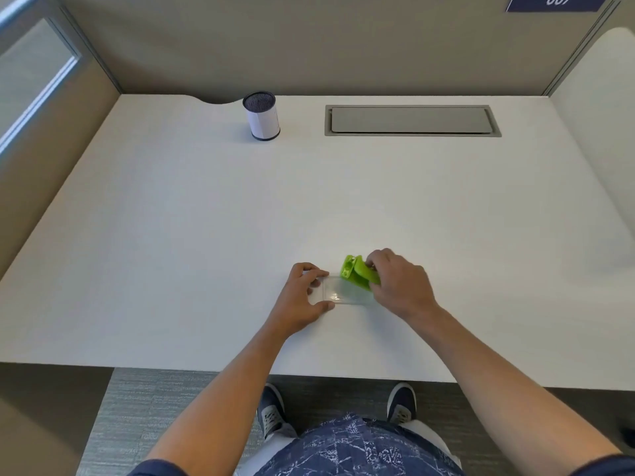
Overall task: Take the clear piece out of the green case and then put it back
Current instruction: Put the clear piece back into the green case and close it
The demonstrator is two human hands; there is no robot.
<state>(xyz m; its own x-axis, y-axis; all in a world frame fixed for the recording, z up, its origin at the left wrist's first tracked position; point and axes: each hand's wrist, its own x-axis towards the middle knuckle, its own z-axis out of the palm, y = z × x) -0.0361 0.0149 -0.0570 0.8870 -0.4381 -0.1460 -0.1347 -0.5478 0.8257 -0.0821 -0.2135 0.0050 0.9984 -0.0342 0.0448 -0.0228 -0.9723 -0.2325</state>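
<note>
A small bright green case [357, 273] is tilted up off the white desk [206, 235], and my right hand [400, 281] grips its right end. A clear flat rectangular piece [340, 293] lies low over the desk just left of and below the green case; its right end reaches the case, and I cannot tell how far it sits inside. My left hand [304, 298] pinches the clear piece's left end between thumb and fingers.
A white cylinder with a dark mesh top [262, 115] stands at the back of the desk. A grey cable hatch [412, 120] is set into the desk at the back right. Partition walls enclose the desk on three sides.
</note>
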